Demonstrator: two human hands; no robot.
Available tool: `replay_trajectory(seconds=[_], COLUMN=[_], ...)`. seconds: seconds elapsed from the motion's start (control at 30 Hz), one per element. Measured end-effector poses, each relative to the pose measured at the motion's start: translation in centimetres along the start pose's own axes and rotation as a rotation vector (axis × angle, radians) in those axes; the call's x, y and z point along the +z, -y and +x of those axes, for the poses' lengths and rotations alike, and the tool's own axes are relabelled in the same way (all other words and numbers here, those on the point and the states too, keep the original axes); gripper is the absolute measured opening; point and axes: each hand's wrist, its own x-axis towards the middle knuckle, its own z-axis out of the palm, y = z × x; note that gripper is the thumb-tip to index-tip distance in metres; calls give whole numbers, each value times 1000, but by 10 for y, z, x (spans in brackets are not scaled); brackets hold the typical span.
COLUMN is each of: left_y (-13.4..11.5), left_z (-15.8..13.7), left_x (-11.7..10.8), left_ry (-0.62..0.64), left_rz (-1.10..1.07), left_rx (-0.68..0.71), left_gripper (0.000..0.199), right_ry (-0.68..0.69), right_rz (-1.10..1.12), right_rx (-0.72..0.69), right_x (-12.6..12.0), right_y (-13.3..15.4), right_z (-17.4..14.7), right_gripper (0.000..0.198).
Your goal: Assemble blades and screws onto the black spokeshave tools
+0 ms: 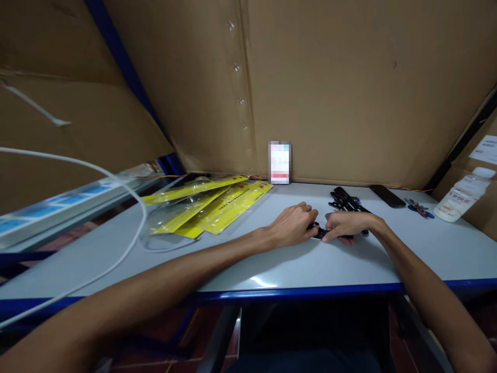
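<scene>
My left hand (295, 223) and my right hand (346, 223) are close together over the table (248, 269). Between them is a small black object (320, 232), gripped from both sides with fingers and thumbs; its kind cannot be made out, as the hands cover most of it. Just behind my right hand lies a bunch of slim black pieces (345, 199), which look like handles or tools. Yellow cards with clear plastic blister packaging (227, 212) lie in an overlapping heap to the left of my left hand.
A phone with a lit, blurred screen (279, 163) leans against the cardboard wall (349, 93). To the right are a dark phone-like slab (387, 196), keys (420, 208) and a white bottle (464, 196). A white cable (143, 207) loops at left near a power strip (70, 204).
</scene>
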Motion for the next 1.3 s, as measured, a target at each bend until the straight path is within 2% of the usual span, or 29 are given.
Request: replay_trajectory(seconds=[0.03, 0.13, 0.23, 0.37, 0.6, 0.87, 0.97, 1.13, 1.3], left_y=[1, 8, 15, 15, 10, 5, 6, 13, 16], left_z=[-1, -3, -4, -5, -7, -8, -8, -7, -5], left_x=[0, 0, 1, 3, 5, 3, 3, 7, 14], left_ry=[9, 5, -62, -74, -57, -4, -12, -108, -105], left_rz=[-11, -76, -164, -209, -27, -10, -35, -134, -253], left_rx=[35, 139, 100, 98, 114, 125, 129, 162, 199], left_gripper=[7, 29, 37, 38, 27, 16, 17, 20, 24], right_ry=[2, 4, 1, 3, -15, -15, -17, -22, -13], right_rz=[4, 2, 1, 7, 23, 17, 21, 30, 35], right_rx=[4, 10, 4, 8, 20, 19, 15, -1, -4], right_x=[0, 0, 0, 0, 0, 1, 1, 1, 1], right_y=[0, 0, 0, 1, 1, -4, -4, -5, -5], right_z=[0, 0, -1, -1, -1, 1, 2, 2, 2], right_gripper=[50, 47, 46, 42, 39, 38, 39, 38, 40])
